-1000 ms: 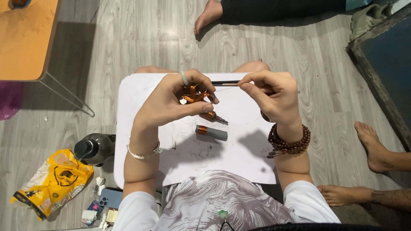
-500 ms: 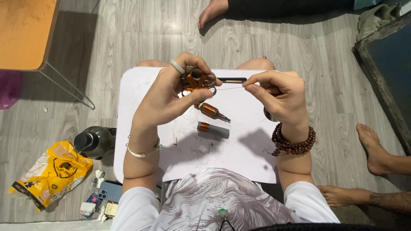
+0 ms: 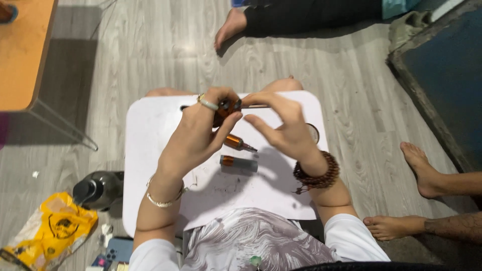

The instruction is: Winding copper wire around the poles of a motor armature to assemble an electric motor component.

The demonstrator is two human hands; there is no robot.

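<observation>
I sit on the floor with a white board (image 3: 150, 150) across my lap. My left hand (image 3: 198, 135), with a ring and a bracelet, grips a small orange and dark part (image 3: 224, 109) above the board. My right hand (image 3: 281, 128), with a bead bracelet at the wrist, pinches a thin dark rod (image 3: 251, 106) that touches that part. On the board below the hands lie an orange-and-metal pen-like piece (image 3: 239, 143) and a grey tube with an orange end (image 3: 238, 163).
A dark bottle (image 3: 98, 189), a yellow bag (image 3: 50, 233) and a phone (image 3: 118, 249) lie on the wooden floor at my left. An orange table (image 3: 22, 50) stands far left. Other people's bare feet are at the top (image 3: 228, 27) and right (image 3: 424, 170).
Both hands have come closer together over the board, with the right hand moving left toward the part. The two pieces on the board have stayed where they were.
</observation>
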